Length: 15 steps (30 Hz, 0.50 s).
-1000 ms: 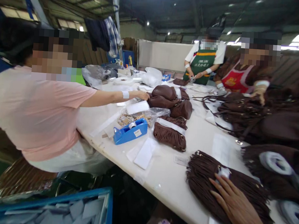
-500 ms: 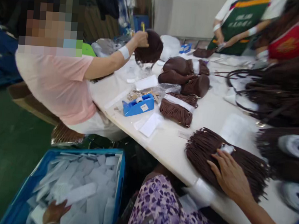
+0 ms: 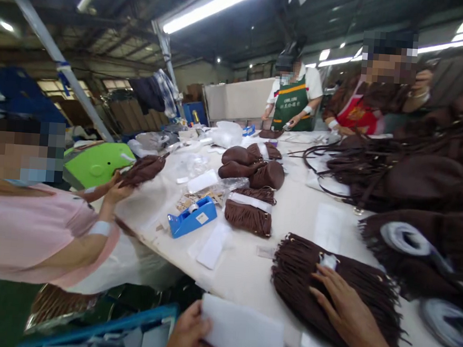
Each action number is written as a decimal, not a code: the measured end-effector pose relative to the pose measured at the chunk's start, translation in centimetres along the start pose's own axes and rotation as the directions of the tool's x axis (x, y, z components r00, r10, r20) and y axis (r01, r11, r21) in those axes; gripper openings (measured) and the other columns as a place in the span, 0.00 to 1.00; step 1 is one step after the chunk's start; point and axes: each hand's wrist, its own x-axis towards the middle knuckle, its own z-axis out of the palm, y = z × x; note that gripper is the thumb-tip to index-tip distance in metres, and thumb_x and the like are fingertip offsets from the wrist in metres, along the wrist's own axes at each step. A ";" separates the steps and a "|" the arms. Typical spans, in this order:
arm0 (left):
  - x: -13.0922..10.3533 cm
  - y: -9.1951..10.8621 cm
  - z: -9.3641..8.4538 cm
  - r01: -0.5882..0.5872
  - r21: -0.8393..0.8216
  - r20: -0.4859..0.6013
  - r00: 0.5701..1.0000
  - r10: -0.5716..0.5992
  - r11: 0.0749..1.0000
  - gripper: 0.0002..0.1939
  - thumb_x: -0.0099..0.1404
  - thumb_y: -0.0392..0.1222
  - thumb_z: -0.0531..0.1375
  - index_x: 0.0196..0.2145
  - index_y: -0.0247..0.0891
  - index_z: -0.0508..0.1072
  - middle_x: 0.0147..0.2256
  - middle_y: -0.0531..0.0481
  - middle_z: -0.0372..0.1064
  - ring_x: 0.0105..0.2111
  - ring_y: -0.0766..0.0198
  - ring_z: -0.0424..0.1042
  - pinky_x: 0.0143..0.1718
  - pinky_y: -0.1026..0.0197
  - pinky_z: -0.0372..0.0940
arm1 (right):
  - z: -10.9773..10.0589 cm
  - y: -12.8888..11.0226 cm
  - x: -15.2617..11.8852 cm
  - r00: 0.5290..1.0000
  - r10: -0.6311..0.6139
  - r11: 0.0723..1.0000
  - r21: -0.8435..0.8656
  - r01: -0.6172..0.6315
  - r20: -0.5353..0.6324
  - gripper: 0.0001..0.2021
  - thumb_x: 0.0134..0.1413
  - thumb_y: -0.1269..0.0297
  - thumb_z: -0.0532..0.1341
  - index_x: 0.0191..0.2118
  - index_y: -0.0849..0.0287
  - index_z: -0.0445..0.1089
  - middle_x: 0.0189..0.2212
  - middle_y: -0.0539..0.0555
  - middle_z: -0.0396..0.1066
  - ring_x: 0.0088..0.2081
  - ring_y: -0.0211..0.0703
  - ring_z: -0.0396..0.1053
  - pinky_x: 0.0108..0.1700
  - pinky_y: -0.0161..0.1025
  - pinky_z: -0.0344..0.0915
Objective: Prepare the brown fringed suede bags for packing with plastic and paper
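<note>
My left hand [image 3: 191,329] pinches the left end of a flat white rectangular sheet [image 3: 246,328], probably foam or paper, at the table's near edge. Stretched over a dark brown fringed bag [image 3: 293,283], my right hand [image 3: 345,303] lies with its fingers apart. Its fingertips are by a small white wrapping [image 3: 327,261] on the bag's metal fitting. Below my left hand is a blue crate [image 3: 138,317] holding several pale sheets.
On the white table are a blue tape dispenser [image 3: 192,217], a banded fringed bundle [image 3: 248,217], brown bags [image 3: 269,175] and white rolls [image 3: 405,238]. A co-worker in pink [image 3: 33,233] handles a brown bag at left. Two other people stand across the table.
My left hand has risen out of the crate to the table edge with a white sheet. My right hand stays on the fringed bag. The view has tilted up.
</note>
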 end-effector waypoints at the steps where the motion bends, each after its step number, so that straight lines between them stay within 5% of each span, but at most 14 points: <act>1: 1.4 -0.2 3.4 0.000 0.016 0.048 0.999 -0.001 1.000 0.23 0.45 0.52 0.73 0.39 0.46 0.76 0.32 0.45 0.76 0.27 0.56 0.77 0.26 0.57 0.71 | -0.4 -0.4 0.2 1.000 0.017 0.999 0.032 -0.017 0.005 0.22 0.64 0.47 0.55 0.52 0.57 0.73 0.61 0.61 0.65 0.63 0.59 0.61 0.64 0.59 0.61; 3: 3.1 0.0 9.4 0.006 0.030 0.138 0.990 -0.011 1.000 0.21 0.43 0.49 0.74 0.34 0.41 0.76 0.29 0.44 0.75 0.24 0.57 0.75 0.23 0.59 0.69 | -1.7 -1.1 0.8 0.998 0.057 0.990 0.128 -0.058 0.014 0.20 0.65 0.50 0.54 0.51 0.56 0.74 0.61 0.61 0.64 0.63 0.57 0.61 0.65 0.58 0.59; 5: 4.0 0.9 13.5 0.013 0.036 0.185 0.983 -0.020 0.999 0.17 0.48 0.47 0.72 0.35 0.42 0.76 0.31 0.44 0.75 0.24 0.59 0.74 0.23 0.60 0.69 | -3.9 -1.7 1.1 0.993 0.115 0.961 0.255 -0.110 -0.007 0.19 0.65 0.54 0.53 0.53 0.56 0.73 0.63 0.60 0.63 0.65 0.55 0.58 0.67 0.56 0.55; 8: 4.6 2.3 16.8 0.014 0.050 0.212 0.977 -0.024 0.999 0.14 0.56 0.43 0.67 0.41 0.42 0.76 0.35 0.45 0.75 0.30 0.61 0.75 0.28 0.62 0.71 | -8.6 -2.7 -0.1 0.965 0.254 0.870 0.452 -0.199 -0.063 0.18 0.63 0.60 0.55 0.56 0.54 0.70 0.65 0.57 0.59 0.66 0.54 0.55 0.68 0.55 0.51; 10: 5.1 2.6 18.1 0.032 0.045 0.235 0.971 -0.042 0.998 0.15 0.59 0.41 0.64 0.45 0.40 0.74 0.40 0.46 0.75 0.33 0.62 0.75 0.31 0.63 0.72 | -11.7 -4.2 -2.0 0.954 0.300 0.779 0.576 -0.248 0.005 0.21 0.60 0.62 0.58 0.59 0.53 0.68 0.65 0.56 0.59 0.65 0.55 0.57 0.68 0.55 0.51; 12: 5.9 2.1 19.6 0.057 0.043 0.263 0.963 -0.066 0.997 0.18 0.61 0.41 0.64 0.49 0.39 0.72 0.45 0.47 0.74 0.37 0.63 0.75 0.33 0.64 0.73 | -13.8 -6.6 -4.1 0.938 0.304 0.631 0.703 -0.327 0.164 0.21 0.57 0.61 0.62 0.56 0.55 0.70 0.58 0.58 0.68 0.58 0.56 0.65 0.63 0.54 0.58; 15: 6.7 1.0 22.0 0.069 0.106 0.345 0.933 -0.102 0.992 0.20 0.61 0.43 0.65 0.50 0.38 0.70 0.48 0.45 0.74 0.38 0.61 0.75 0.34 0.62 0.74 | -14.3 -10.2 -5.7 0.823 0.401 0.261 0.811 -0.524 0.403 0.19 0.49 0.57 0.69 0.47 0.57 0.73 0.44 0.55 0.75 0.46 0.52 0.71 0.53 0.48 0.67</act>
